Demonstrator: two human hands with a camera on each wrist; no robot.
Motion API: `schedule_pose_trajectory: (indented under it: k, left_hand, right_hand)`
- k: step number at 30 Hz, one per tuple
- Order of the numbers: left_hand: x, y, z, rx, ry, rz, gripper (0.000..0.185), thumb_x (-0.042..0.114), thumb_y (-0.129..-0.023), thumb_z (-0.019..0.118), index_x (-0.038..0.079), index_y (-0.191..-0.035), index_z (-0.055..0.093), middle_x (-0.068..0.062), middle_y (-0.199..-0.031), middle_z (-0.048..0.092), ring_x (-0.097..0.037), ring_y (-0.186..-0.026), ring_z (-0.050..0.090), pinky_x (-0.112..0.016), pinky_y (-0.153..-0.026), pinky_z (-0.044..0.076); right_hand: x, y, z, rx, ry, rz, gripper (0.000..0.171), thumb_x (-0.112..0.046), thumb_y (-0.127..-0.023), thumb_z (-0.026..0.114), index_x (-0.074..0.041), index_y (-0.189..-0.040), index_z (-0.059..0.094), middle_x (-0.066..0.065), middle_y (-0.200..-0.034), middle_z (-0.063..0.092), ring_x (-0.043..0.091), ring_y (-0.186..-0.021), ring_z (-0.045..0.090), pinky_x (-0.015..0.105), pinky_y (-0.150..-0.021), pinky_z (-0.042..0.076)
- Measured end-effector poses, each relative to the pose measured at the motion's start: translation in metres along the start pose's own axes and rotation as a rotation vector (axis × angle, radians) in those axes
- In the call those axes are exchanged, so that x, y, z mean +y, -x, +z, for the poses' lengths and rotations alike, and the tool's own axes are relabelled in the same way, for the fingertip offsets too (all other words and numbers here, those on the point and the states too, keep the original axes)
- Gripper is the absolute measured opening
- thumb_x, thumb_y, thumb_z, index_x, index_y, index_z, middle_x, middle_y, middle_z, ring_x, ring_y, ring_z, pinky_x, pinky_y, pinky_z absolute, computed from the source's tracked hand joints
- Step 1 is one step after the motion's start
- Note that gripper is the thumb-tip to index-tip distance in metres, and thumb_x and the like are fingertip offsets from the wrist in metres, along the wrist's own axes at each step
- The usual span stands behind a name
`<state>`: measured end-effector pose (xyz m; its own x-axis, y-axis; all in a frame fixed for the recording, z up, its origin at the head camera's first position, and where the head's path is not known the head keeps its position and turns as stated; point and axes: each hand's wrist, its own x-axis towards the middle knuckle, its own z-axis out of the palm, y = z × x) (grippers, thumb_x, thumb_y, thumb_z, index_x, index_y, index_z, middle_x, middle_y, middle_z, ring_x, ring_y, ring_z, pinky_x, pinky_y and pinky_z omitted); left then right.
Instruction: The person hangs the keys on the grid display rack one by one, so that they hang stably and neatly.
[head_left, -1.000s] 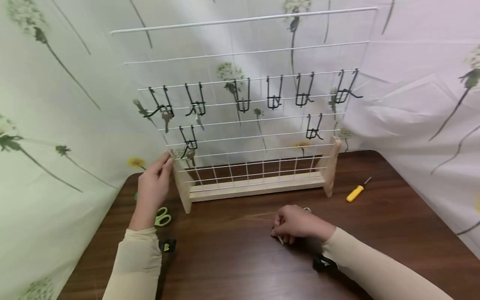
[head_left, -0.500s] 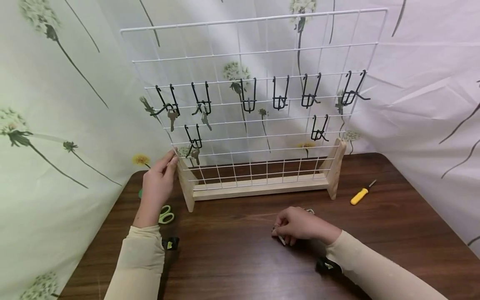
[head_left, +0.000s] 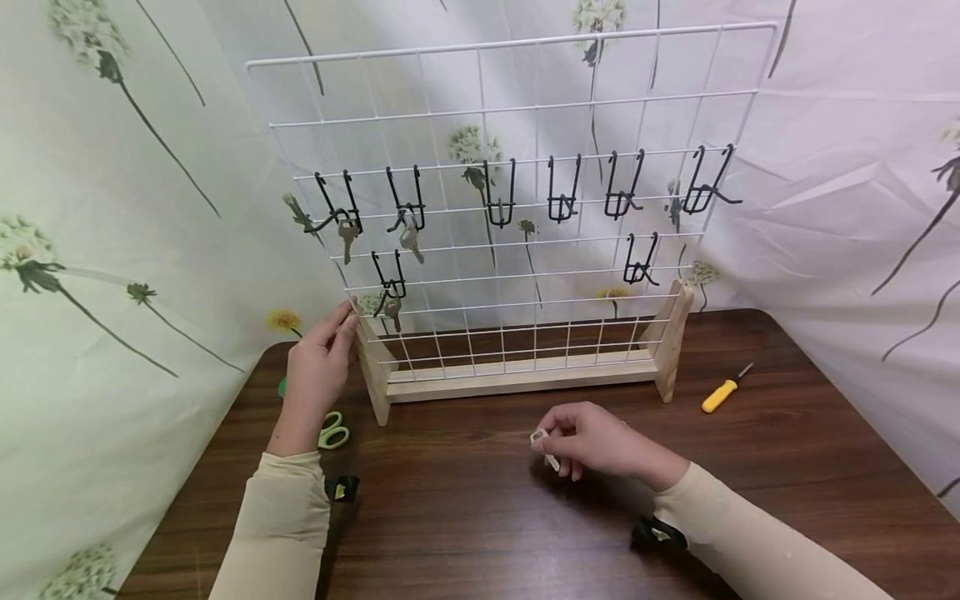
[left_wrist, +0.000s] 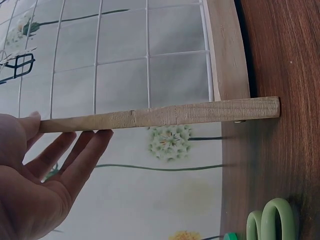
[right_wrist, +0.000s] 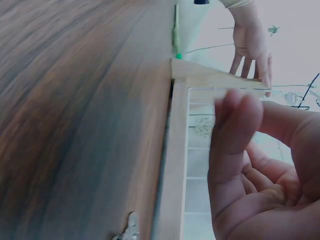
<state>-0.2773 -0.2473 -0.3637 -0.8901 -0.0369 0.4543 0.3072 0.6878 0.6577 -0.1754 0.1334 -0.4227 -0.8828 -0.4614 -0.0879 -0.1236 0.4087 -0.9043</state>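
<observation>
Pinching metal key [head_left: 553,462], right grip [head_left: 588,437], left grip [head_left: 318,362] on tapered wood [left_wrist: 165,115]

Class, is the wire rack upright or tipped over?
The rack is upright: its wooden feet stand on the table, the grid rising above.

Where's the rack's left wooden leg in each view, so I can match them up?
Head: left wooden leg, left of centre, roughly upright.
Left wrist: the left wooden leg runs across the middle, nearly level.
Right wrist: the left wooden leg is near the top, right of centre.
Shared landmark: the left hand, at that leg's tip in all three.
</observation>
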Motion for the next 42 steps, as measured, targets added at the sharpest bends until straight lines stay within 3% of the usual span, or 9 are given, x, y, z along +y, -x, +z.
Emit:
schedule_pose_trajectory:
  k: [10,18,27,37,42]
  left_hand:
    - [-0.002,0.001,-0.002,-0.001,-0.007,-0.005,0.049,0.04,-0.114,0.052,0.018,-0.157,0.057,-0.02,-0.157,0.059,-0.043,-0.141,0.06,-0.063,-0.114,0.051]
    - [0.0,0.003,-0.004,0.0,0.001,-0.019,0.048,0.04,-0.114,0.053,0.019,-0.157,0.057,-0.018,-0.157,0.06,-0.042,-0.14,0.061,-0.062,-0.112,0.052]
    - [-0.002,0.002,-0.004,0.002,0.006,-0.004,0.048,0.04,-0.114,0.052,0.018,-0.156,0.058,-0.018,-0.157,0.059,-0.042,-0.141,0.061,-0.062,-0.113,0.052]
    - [-0.001,0.001,-0.003,-0.011,0.026,0.01,0.047,0.039,-0.114,0.052,0.02,-0.157,0.057,-0.018,-0.158,0.059,-0.042,-0.141,0.061,-0.062,-0.113,0.052]
    - [0.001,0.001,-0.003,-0.018,0.028,0.015,0.048,0.039,-0.114,0.052,0.018,-0.157,0.057,-0.018,-0.159,0.058,-0.042,-0.143,0.059,-0.062,-0.115,0.051]
  right_hand:
    - [-0.035,-0.002,-0.002,0.117,-0.056,-0.057,0.02,-0.029,-0.102,0.076,-0.011,-0.109,0.074,0.002,-0.072,0.065,0.013,-0.054,0.064,0.045,-0.051,0.06]
    - [-0.084,0.003,-0.015,0.261,-0.128,-0.138,0.02,-0.028,-0.102,0.076,-0.013,-0.115,0.074,0.003,-0.071,0.066,0.013,-0.055,0.061,0.03,-0.049,0.055]
    - [-0.144,0.003,-0.036,0.451,-0.237,-0.388,0.013,-0.02,-0.107,0.069,-0.012,-0.117,0.073,0.002,-0.075,0.069,0.013,-0.055,0.057,0.026,-0.046,0.048]
    - [-0.183,-0.012,-0.05,0.549,-0.336,-0.549,0.005,-0.018,-0.108,0.066,-0.018,-0.11,0.071,-0.002,-0.071,0.065,0.012,-0.054,0.056,0.024,-0.044,0.044]
    - [-0.193,-0.022,-0.053,0.588,-0.392,-0.581,0.005,-0.016,-0.108,0.066,-0.019,-0.108,0.07,-0.004,-0.073,0.066,0.01,-0.055,0.057,0.023,-0.045,0.044]
